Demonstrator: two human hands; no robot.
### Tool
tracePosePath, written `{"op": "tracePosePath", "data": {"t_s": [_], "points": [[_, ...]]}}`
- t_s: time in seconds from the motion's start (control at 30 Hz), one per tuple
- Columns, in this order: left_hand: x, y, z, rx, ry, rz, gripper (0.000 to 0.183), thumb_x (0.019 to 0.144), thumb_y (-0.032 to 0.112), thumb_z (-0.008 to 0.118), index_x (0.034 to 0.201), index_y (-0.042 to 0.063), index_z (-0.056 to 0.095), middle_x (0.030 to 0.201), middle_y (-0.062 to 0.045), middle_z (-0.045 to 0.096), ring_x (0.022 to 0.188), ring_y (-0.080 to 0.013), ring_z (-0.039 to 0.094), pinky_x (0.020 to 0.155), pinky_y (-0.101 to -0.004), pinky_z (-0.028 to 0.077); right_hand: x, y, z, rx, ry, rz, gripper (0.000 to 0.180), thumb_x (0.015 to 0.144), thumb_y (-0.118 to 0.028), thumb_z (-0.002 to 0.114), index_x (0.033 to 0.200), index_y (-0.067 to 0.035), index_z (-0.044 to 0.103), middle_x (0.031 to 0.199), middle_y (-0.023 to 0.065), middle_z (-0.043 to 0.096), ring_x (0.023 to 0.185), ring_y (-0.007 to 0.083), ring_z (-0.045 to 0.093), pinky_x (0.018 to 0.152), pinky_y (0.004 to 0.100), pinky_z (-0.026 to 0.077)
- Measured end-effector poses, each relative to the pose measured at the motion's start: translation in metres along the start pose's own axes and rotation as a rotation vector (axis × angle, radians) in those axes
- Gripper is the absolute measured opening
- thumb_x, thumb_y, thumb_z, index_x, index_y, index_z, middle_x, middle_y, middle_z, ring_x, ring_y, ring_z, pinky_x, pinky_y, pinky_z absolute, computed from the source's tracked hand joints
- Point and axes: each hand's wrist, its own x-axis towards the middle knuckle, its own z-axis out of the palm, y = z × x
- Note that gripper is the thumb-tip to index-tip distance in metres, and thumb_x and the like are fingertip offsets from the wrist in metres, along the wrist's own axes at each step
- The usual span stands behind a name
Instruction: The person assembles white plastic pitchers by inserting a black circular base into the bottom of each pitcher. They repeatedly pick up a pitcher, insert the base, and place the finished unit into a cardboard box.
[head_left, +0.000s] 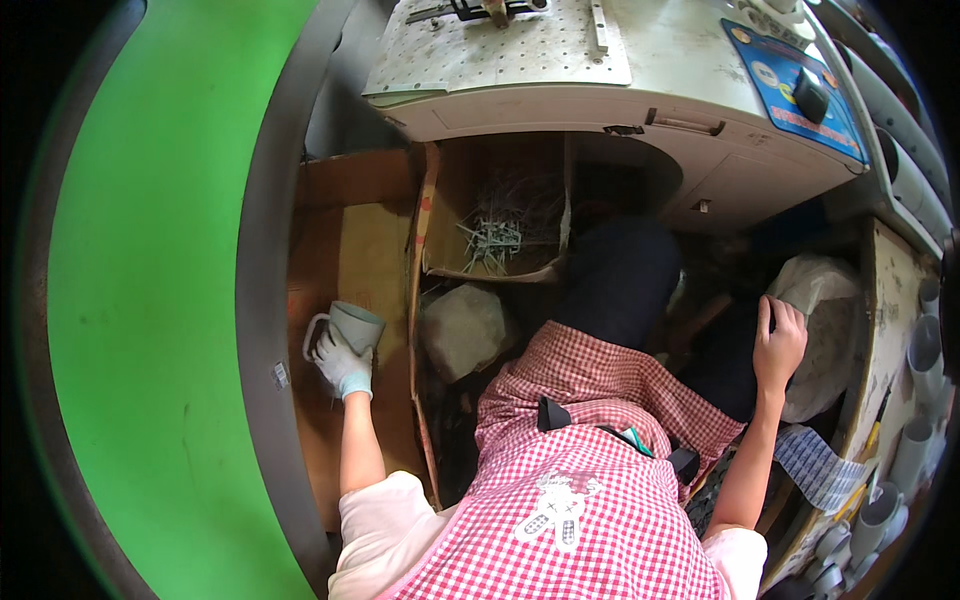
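Note:
My left hand (343, 364), in a white glove with a pale blue cuff, grips a grey mug (358, 327) by its body. The mug is tilted, and its handle points left. Beneath them is the inside of a large cardboard box (379, 247) along my left side. My right hand (780, 341) is bare and loosely bent, with a gap between its fingers and nothing visible in it. It lies over the edge of a pale, cloudy plastic bag (821, 330) to my right; whether it touches the bag is unclear.
A smaller cardboard box (495, 157) ahead holds many thin greyish sticks (491, 244). Beside it sits a wrapped bundle (465, 330). A white workbench (675, 60) overhangs my legs. A green panel (165, 300) borders the left. Grey mugs (874, 514) line the right.

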Motion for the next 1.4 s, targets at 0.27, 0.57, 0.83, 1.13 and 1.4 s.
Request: {"op": "tracePosePath", "data": {"t_s": [0.27, 0.57, 0.83, 1.13, 1.4], "points": [[0.079, -0.056, 0.021, -0.719, -0.003, 0.026, 0.031, 0.090, 0.014, 0.069, 0.121, 0.009, 0.074, 0.141, -0.026, 0.061, 0.133, -0.0386, 0.056, 0.114, -0.0493, 0.042, 0.002, 0.006, -0.006, 0.039, 0.134, -0.021, 0.017, 0.092, -0.019, 0.070, 0.091, -0.004, 0.077, 0.092, 0.0161, 0.075, 0.093, 0.0368, 0.070, 0.084, 0.0482, 0.053], [0.046, 0.036, -0.042, -0.775, 0.177, 0.105, 0.027, 0.094, -0.005, 0.048, 0.111, 0.000, 0.068, 0.125, -0.017, 0.071, 0.115, -0.0360, 0.066, 0.100, -0.0467, 0.051, -0.028, 0.127, -0.115, -0.070, 0.459, 0.343, 0.023, 0.091, -0.013, 0.072, 0.112, -0.004, 0.074, 0.110, 0.0165, 0.074, 0.109, 0.0361, 0.067, 0.100, 0.0446, 0.051], [-0.080, 0.213, -0.304, -0.994, 0.654, 1.206, 0.012, 0.070, 0.000, 0.070, 0.067, 0.007, 0.061, 0.084, -0.003, 0.062, 0.094, -0.0181, 0.063, 0.117, -0.0459, 0.042, -0.059, 0.340, -0.165, -0.564, -0.066, 0.611, 0.038, 0.098, -0.021, 0.064, 0.132, -0.003, 0.065, 0.127, 0.0237, 0.066, 0.118, 0.0424, 0.063, 0.102, 0.0518, 0.051], [-0.154, 0.315, -0.316, -0.921, 0.296, 1.972, 0.025, 0.077, 0.009, 0.074, 0.101, 0.012, 0.077, 0.113, -0.003, 0.071, 0.115, -0.0238, 0.068, 0.117, -0.0547, 0.048, -0.015, 0.105, -0.094, 1.101, 0.121, 0.775, 0.025, 0.106, -0.031, 0.065, 0.116, -0.008, 0.064, 0.092, 0.0018, 0.062, 0.074, 0.0088, 0.061, 0.058, 0.0236, 0.053], [-0.111, 0.369, -0.297, -1.421, -0.221, 1.147, 0.073, 0.094, 0.036, 0.075, 0.153, 0.002, 0.048, 0.156, -0.024, 0.047, 0.141, -0.0412, 0.050, 0.119, -0.0477, 0.039, -0.007, -0.081, 0.019, 1.223, 0.056, 0.551, 0.022, 0.110, -0.016, 0.057, 0.125, 0.000, 0.062, 0.108, 0.0091, 0.076, 0.093, 0.0142, 0.072, 0.078, 0.0280, 0.057]]}}
